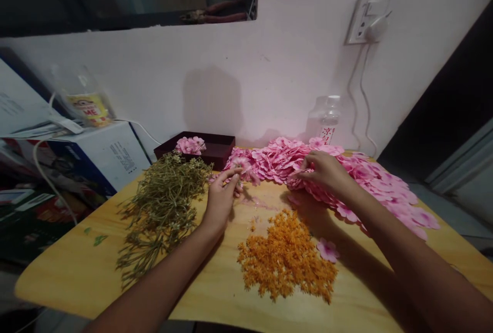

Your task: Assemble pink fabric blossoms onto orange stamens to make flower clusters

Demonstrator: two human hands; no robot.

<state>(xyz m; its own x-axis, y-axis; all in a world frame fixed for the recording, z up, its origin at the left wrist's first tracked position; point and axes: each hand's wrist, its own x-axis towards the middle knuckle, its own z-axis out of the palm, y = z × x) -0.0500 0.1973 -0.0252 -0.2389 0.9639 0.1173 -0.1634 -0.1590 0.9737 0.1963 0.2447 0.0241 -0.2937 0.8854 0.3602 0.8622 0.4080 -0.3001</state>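
flower petals (pixel 275 161): pink, deeper-pink centres | florets (pixel 288 256): orange | stems (pixel 165 189): olive green | tabletop (pixel 208 292): yellow, wood-grained | tray (pixel 225 152): probably dark maroon

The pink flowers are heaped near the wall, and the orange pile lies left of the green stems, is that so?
Not quite: the head view shows the orange pile to the right of the green stems. The pink flowers are indeed heaped near the wall.
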